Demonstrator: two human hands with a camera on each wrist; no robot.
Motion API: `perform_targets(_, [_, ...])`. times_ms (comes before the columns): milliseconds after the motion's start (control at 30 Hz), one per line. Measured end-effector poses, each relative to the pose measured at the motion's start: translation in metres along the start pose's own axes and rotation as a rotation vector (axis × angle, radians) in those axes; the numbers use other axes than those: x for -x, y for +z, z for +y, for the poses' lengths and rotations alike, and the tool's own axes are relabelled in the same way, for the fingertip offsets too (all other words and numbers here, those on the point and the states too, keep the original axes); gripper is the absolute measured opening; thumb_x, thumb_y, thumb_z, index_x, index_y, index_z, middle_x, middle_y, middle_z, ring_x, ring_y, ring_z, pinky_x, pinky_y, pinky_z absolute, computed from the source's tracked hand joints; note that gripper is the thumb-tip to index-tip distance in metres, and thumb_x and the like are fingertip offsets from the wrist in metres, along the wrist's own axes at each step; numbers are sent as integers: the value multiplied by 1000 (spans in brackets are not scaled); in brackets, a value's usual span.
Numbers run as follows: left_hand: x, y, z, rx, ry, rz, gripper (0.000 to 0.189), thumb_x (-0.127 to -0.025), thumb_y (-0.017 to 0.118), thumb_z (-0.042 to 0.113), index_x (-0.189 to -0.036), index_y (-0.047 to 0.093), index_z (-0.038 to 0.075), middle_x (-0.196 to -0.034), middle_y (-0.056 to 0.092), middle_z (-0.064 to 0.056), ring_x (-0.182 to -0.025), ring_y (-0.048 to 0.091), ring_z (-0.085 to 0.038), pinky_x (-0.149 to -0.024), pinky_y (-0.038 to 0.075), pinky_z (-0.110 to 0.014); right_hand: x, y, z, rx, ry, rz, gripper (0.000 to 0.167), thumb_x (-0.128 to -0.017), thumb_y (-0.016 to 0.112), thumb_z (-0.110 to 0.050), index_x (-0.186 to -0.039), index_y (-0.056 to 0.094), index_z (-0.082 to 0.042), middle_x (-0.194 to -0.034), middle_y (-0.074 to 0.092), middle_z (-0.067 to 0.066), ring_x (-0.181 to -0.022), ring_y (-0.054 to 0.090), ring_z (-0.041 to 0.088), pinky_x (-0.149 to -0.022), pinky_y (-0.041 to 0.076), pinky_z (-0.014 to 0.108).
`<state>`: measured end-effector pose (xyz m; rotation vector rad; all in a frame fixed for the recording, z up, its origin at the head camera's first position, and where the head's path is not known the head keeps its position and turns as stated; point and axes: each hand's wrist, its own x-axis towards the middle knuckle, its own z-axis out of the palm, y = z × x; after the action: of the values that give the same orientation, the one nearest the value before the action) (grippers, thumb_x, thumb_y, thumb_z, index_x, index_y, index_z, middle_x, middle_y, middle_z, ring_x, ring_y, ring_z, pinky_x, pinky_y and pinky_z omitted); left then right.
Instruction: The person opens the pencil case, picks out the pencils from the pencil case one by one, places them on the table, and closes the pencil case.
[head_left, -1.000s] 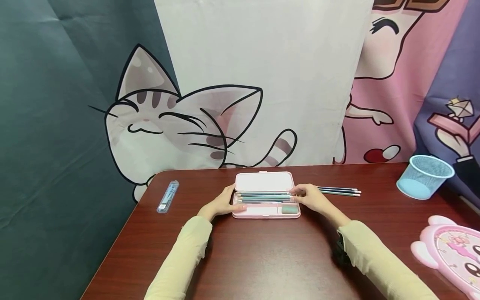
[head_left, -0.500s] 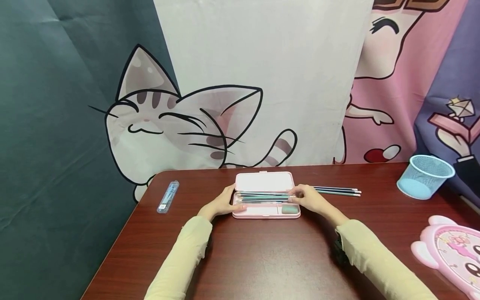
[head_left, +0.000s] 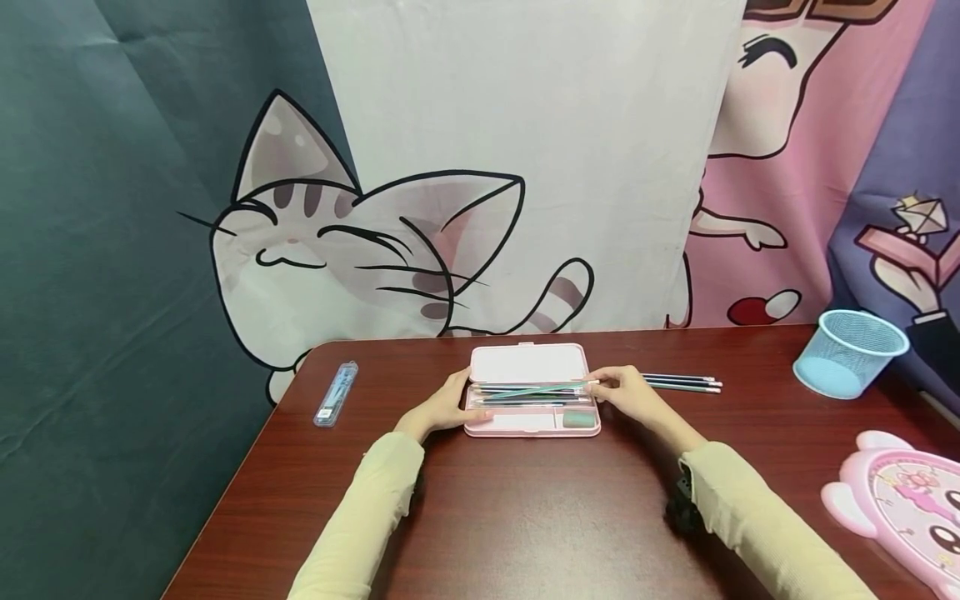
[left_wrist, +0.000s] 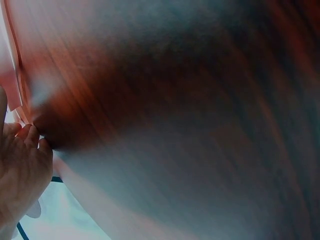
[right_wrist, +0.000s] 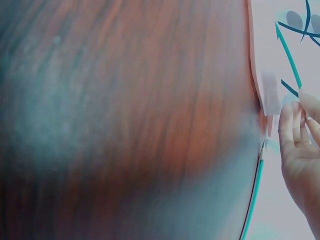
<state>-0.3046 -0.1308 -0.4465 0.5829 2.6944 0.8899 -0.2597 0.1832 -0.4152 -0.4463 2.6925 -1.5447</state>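
A pink pencil case [head_left: 506, 432] lies with its lid raised at the back middle of the table, several pencils in its tray and a green eraser [head_left: 578, 418] in its front right compartment. My left hand [head_left: 441, 407] grips the case's left end, thumb across the front part. In the left wrist view only part of that hand [left_wrist: 25, 170] shows at the left edge. Between thumb and fingers, my right hand [head_left: 628, 394] pinches the end of a green pencil [head_left: 536, 389], slanting above the others. The right wrist view also shows this pencil [right_wrist: 290, 56], its point away from the hand.
Several pencils [head_left: 682, 382] lie on the table [head_left: 540, 517], right of the case and partly behind the right hand. A clear blue packet [head_left: 336, 394] is at the left. On the right stand a blue mesh pen holder [head_left: 843, 358] and a pink clock [head_left: 862, 492].
The right hand has drawn the green pencil up out of the tray and shifted slightly to the right, so the pencil now slants. The left hand stays on the case.
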Motion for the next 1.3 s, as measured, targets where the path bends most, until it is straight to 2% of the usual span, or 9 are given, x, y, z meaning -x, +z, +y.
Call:
perform_targets(133, [1, 0, 2, 23, -8, 10, 93, -76, 72, 33, -145, 17, 4, -146, 24, -20, -134, 26, -29, -109, 25, -45, -3, -3, 14, -34, 11, 17, 23, -84, 63, -6, -99, 63, 12, -83, 65, 23, -65, 57, 12, -59, 49, 25])
perform_targets(300, [2, 0, 1, 30, 17, 17, 92, -76, 72, 32, -144, 18, 3, -145, 25, -21, -134, 26, -29, -109, 25, -46, -5, -11, 37, -52, 21, 36, 27, -85, 64, -13, -102, 64, 9, -89, 66, 23, -67, 60, 12, -62, 50, 25])
perform_targets(500, [3, 0, 3, 34, -12, 10, 94, -76, 72, 36, -145, 16, 4, -146, 24, -19, -134, 26, -29, -109, 25, -46, 5, -31, 44, -47, 29, 61, 28, -86, 63, -12, -102, 62, 11, -87, 65, 24, -65, 58, 7, -62, 50, 25])
perform_targets(867, [4, 0, 4, 36, -35, -7, 95, -75, 72, 36, -146, 15, 5, -146, 23, -18, -134, 27, -28, -109, 25, -46, 30, -74, 61, 24, 50, 86, 32, -89, 59, -15, -106, 59, 12, -84, 65, 15, -70, 62, 7, -66, 53, 25])
perform_targets(1000, [3, 0, 4, 33, -46, -11, 95, -75, 71, 38, -146, 15, 7, -147, 22, -17, -135, 26, -27, -110, 24, -45, 41, -90, 70, 30, 48, 102, 33, -89, 58, -13, -106, 57, 15, -83, 66, 4, -70, 61, 4, -65, 53, 25])
perform_targets(1133, [3, 0, 4, 30, -40, -6, 95, -75, 72, 37, -146, 15, 7, -147, 23, -17, -134, 26, -27, -110, 25, -45, 51, -105, 80, 20, 46, 116, 34, -89, 58, -11, -105, 55, 19, -81, 65, -11, -69, 61, 1, -63, 53, 22])
perform_targets(1300, [4, -1, 6, 36, -22, 1, 94, -76, 72, 35, -146, 16, 5, -146, 24, -19, -133, 27, -29, -109, 25, -47, 62, -119, 91, -10, 76, 140, 36, -88, 59, -11, -104, 53, 21, -83, 60, -24, -70, 61, -1, -63, 52, 18])
